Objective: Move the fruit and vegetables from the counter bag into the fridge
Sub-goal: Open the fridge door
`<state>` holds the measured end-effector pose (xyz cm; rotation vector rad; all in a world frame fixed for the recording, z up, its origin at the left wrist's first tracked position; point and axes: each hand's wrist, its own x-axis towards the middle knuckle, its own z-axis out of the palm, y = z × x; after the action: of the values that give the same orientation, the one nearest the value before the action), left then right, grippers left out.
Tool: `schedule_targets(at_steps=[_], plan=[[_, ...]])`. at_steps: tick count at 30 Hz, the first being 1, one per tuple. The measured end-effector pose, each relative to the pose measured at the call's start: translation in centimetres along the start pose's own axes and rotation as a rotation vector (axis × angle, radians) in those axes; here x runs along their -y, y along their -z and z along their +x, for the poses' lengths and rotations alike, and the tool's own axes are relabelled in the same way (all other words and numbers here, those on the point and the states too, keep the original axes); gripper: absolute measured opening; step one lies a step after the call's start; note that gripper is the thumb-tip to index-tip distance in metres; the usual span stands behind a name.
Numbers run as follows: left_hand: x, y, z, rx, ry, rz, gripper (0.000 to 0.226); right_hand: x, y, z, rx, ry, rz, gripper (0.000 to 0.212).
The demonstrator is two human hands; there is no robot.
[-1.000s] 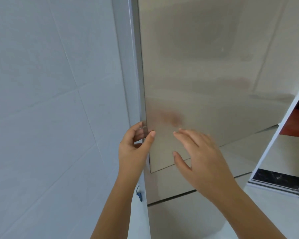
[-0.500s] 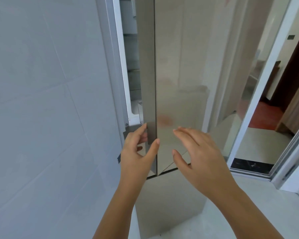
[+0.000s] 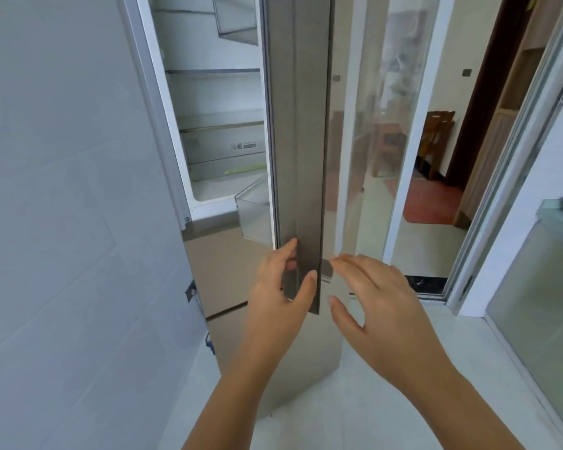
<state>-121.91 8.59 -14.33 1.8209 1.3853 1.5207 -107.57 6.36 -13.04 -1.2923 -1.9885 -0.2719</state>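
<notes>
The steel fridge door [image 3: 306, 131] stands swung out towards me, seen nearly edge-on. My left hand [image 3: 280, 287] grips its lower edge, fingers behind the edge and thumb on the front. My right hand [image 3: 377, 306] hovers just right of the door with fingers spread and holds nothing. Inside the fridge [image 3: 215, 125] I see white shelves, a clear crisper drawer [image 3: 221, 151] and clear door bins [image 3: 254, 216]. No bag, fruit or vegetables are in view.
A grey tiled wall [image 3: 62, 222] fills the left. Below the open compartment are the fridge's closed lower drawers [image 3: 225, 267]. A sliding glass door frame [image 3: 403, 157] leads right to a room with a wooden chair [image 3: 436, 138]. A counter edge [image 3: 559, 209] shows far right.
The fridge door has swung from nearly closed to wide open under my left hand, exposing the shelves. My right hand stayed beside the door.
</notes>
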Motion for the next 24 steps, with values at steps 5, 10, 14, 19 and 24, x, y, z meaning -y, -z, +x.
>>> schedule_targets(at_steps=[5, 10, 14, 19, 24], plan=[[-2.0, -1.9, -1.4, 0.128, -0.039, -0.032, 0.043, -1.4, 2.3, -2.2, -0.03, -0.032, -0.139, 0.045], [-2.7, -2.8, -1.2, 0.171, -0.161, 0.088, 0.042, -2.6, 3.6, -3.8, -0.004, -0.128, -0.179, 0.044], [-2.4, -2.5, -0.2, 0.091, -0.329, 0.205, 0.043, -2.3, 4.1, -2.8, -0.029, -0.117, -0.176, 0.045], [-0.8, -1.3, 1.7, 0.012, -0.446, 0.332, 0.038, -0.8, 2.3, -0.4, -0.091, -0.079, -0.181, 0.04], [1.5, -0.3, 4.1, 0.021, -0.487, 0.428, 0.037, -0.6, -0.7, 3.1, -0.125, -0.118, -0.273, 0.042]])
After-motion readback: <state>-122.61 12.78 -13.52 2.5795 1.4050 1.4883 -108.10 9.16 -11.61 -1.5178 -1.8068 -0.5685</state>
